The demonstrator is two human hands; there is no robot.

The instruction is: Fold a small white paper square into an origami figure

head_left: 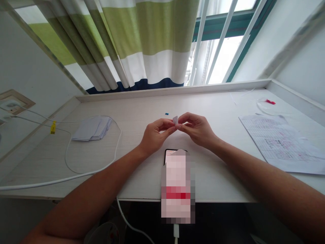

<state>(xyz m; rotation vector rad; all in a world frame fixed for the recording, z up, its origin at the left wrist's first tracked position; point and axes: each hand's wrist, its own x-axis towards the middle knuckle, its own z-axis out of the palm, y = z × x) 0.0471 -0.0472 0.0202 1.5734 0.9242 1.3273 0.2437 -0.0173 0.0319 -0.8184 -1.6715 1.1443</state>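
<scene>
Phone [177, 186] seemingly overhanging tabletop's [215, 183] front edge, plugged cable [176, 231] trailing below; arm snagging cable could be dragging phone off. Left hand [154, 134] and right hand [199, 129] pinching small white piece [175, 120], seemingly paper, above tabletop's middle; grip narrow, fingertips only, so fumbling or uneven pulling could be dropping, creasing or tearing it. Blue scrap [167, 114] lying beyond, towards back edge; knuckles brushing could be sweeping it away.
</scene>
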